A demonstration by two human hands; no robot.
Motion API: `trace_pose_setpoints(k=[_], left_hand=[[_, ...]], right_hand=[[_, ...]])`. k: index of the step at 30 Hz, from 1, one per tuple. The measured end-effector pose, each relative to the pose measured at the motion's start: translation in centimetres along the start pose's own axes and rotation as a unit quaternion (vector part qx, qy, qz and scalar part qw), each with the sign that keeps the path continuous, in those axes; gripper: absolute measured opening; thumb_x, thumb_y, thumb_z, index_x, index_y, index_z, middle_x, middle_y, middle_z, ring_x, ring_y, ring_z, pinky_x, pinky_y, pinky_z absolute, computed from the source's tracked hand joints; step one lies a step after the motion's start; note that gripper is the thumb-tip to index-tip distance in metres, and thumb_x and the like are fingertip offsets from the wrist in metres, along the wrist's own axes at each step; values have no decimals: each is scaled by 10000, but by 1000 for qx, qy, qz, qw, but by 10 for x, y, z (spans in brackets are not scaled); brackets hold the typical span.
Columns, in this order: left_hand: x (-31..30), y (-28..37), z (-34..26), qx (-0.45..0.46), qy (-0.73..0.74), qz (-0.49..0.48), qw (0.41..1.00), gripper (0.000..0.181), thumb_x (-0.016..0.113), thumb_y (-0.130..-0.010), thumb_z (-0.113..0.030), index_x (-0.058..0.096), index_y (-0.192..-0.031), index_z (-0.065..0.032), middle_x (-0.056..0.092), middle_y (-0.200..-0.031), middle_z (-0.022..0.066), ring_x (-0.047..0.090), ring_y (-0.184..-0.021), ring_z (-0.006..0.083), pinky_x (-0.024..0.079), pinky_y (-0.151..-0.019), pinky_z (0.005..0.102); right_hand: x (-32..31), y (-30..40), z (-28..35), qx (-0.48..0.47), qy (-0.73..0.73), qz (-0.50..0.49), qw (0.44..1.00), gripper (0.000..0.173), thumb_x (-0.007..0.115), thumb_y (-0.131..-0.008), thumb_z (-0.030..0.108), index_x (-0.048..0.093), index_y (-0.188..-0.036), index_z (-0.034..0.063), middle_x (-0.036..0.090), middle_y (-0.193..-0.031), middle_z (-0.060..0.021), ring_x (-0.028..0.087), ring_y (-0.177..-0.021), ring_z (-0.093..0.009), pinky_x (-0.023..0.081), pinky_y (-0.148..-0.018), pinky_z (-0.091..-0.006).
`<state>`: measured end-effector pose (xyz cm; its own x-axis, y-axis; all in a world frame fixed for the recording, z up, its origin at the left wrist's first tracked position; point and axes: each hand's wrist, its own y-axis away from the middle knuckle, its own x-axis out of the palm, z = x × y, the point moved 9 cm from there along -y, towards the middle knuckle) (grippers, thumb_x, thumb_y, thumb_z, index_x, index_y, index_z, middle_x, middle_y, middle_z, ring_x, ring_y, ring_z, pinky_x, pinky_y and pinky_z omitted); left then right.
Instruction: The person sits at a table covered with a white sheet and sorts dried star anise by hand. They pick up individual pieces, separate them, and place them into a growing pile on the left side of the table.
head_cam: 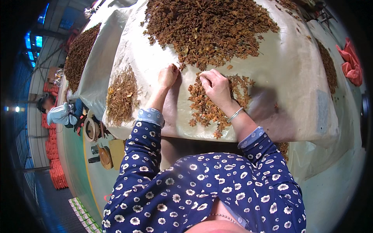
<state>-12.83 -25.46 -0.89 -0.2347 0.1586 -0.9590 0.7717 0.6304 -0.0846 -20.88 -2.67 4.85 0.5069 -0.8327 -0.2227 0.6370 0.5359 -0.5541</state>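
A large heap of dried star anise (209, 29) covers the far middle of a plastic-covered table (163, 122). At the heap's near left edge is my left hand (169, 76), its fingers closed together beside a star anise; whether it holds anything cannot be made out. My right hand (215, 86), with a bangle at the wrist, is over a smaller pile of star anise (204, 109) nearer my body. Its thumb and fingertips are pinched together at a small brown piece, probably star anise. Left of my left hand lies a pile of thin dried stems (122, 99).
More brown heaps lie on neighbouring tables at left (80, 55) and right (326, 67). A co-worker (62, 113) sits far left, near stacked red sacks (52, 145). Red plastic bags (349, 62) are at far right. The near table edge runs below my forearms.
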Motion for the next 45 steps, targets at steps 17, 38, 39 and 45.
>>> trace_pose_setpoints(k=[17, 38, 39, 45], left_hand=[[-59, 77, -92, 11, 238, 89, 967, 77, 605, -808, -90, 606, -804, -13, 573, -685, -25, 508, -623, 50, 435, -581, 216], [-48, 1, 15, -15, 69, -38, 997, 240, 577, -858, -93, 633, -1091, -78, 660, -993, 151, 665, -819, 253, 531, -806, 352], [-24, -10, 13, -20, 54, -5, 998, 267, 583, -855, -73, 610, -1121, -51, 660, -1004, 145, 661, -871, 221, 529, -793, 314], [9, -18, -3, 64, -37, -53, 996, 164, 511, -870, -83, 619, -980, -28, 623, -945, 180, 610, -847, 321, 491, -771, 390]], right_hand=[[36, 10, -21, 252, -301, 196, 899, 246, 556, -901, 155, 570, -1107, 21, 612, -757, -21, 533, -531, -61, 428, -480, -205], [46, 16, -22, 281, -337, 254, 862, 251, 612, -852, 150, 629, -1069, 25, 568, -707, 49, 461, -556, -7, 381, -505, -164], [44, 16, -22, 281, -327, 250, 867, 251, 618, -850, 161, 632, -1064, 31, 565, -703, 54, 460, -557, -5, 379, -507, -160], [44, 18, -27, 300, -330, 249, 860, 207, 617, -849, 177, 643, -1008, 48, 590, -729, 50, 493, -592, -13, 402, -511, -169]])
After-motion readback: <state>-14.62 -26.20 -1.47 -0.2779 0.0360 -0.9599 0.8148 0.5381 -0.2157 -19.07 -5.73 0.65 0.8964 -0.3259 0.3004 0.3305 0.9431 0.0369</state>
